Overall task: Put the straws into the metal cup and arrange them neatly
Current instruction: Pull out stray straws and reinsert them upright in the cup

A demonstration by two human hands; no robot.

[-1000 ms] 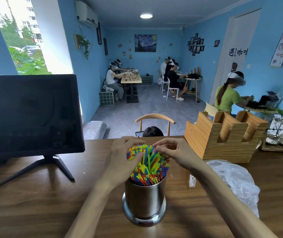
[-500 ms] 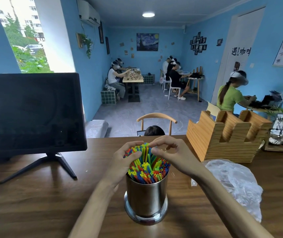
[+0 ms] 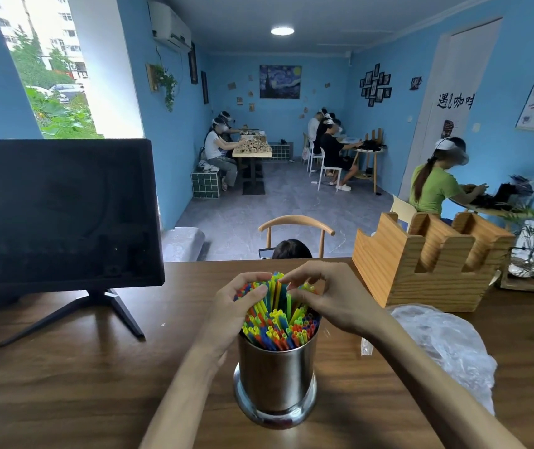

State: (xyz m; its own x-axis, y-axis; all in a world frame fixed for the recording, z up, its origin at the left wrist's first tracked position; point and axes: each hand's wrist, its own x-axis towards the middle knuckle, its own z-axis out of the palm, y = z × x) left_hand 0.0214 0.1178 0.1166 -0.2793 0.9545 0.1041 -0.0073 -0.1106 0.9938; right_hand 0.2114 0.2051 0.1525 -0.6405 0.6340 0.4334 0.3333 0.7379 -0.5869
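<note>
The straws (image 3: 275,322) at lower centre of the frame are a mix of yellow, green, blue, red and orange, standing in a shiny silver metal cup (image 3: 277,377) on a dark brown wood-grain table (image 3: 64,384). At left the monitor (image 3: 61,212) is plain black, while the slotted wooden holder (image 3: 421,270) at right is pale, honey-coloured wood with visible grain. Below that holder lies a clear, whitish plastic bag (image 3: 443,345), and the walls (image 3: 502,92) are bright blue.

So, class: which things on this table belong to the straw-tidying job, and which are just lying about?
Belongs to the job:
straws
metal cup
left hand
right hand

Just lying about:
monitor
wooden holder
plastic bag
</note>
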